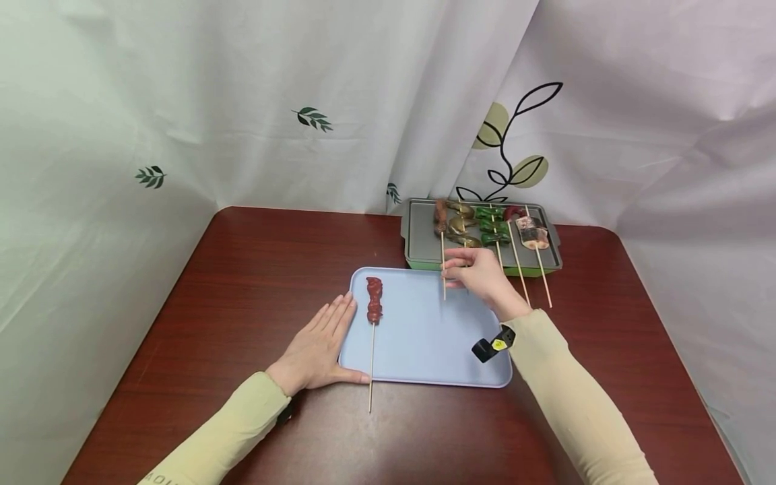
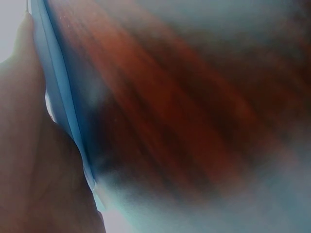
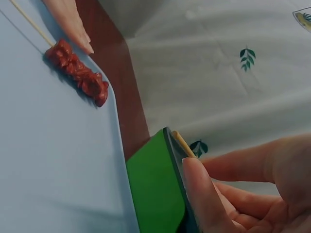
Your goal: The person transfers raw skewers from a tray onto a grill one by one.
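My left hand (image 1: 318, 347) lies with straight fingers along the left edge of a light blue tray (image 1: 424, 337), thumb at its near left corner. On that tray rests a skewer of dark red meat (image 1: 374, 301), its stick sticking out over the near rim. With thumb and fingertips my right hand (image 1: 481, 273) pinches the wooden stick (image 3: 182, 142) of a brown sausage-like skewer (image 1: 440, 217). The brown piece is over the left part of a grey-topped green grill (image 1: 421, 232). In the left wrist view the tray's edge (image 2: 65, 87) runs beside the palm.
Beside the brown skewer on the grill are an olive-brown skewer (image 1: 463, 224), a green pepper-like one (image 1: 494, 225), a dark red one (image 1: 514, 212) and a pale-and-dark chunky one (image 1: 532, 232). Several sticks jut over the grill's near edge. White curtains (image 1: 273, 87) border the brown table (image 1: 261, 269).
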Tool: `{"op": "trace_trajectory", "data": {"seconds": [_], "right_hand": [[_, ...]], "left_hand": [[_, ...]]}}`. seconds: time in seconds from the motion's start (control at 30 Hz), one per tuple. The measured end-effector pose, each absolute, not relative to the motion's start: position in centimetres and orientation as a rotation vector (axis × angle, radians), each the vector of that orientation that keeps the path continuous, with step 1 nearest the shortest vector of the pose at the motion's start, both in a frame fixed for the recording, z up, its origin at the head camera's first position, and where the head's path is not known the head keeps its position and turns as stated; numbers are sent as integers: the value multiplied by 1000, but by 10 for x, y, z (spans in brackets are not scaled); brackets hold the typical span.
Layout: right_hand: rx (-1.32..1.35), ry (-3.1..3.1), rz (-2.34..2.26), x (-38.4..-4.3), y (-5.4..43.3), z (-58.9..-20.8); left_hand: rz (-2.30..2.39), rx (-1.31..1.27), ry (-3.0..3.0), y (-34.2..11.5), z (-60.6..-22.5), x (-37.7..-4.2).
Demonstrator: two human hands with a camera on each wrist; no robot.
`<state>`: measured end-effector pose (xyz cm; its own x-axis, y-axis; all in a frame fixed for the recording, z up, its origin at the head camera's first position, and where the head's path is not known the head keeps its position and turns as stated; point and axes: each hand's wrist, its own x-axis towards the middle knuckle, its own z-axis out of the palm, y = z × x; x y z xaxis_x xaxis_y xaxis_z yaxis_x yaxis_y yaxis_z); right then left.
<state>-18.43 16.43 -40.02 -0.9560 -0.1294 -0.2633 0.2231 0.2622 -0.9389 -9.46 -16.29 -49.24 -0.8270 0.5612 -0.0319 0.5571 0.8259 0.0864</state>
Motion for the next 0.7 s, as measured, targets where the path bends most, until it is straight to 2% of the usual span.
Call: {"op": "trace_trajectory", "data": {"seconds": [0.37,0.7], "right_hand": [[107,2325,-1672,-184,163,-402],[15,2444,-1614,-170,171,-396]], "left_hand": [[113,907,2954,-163,-493,-95],[105,917,2960,-163,-494,-95]]}}
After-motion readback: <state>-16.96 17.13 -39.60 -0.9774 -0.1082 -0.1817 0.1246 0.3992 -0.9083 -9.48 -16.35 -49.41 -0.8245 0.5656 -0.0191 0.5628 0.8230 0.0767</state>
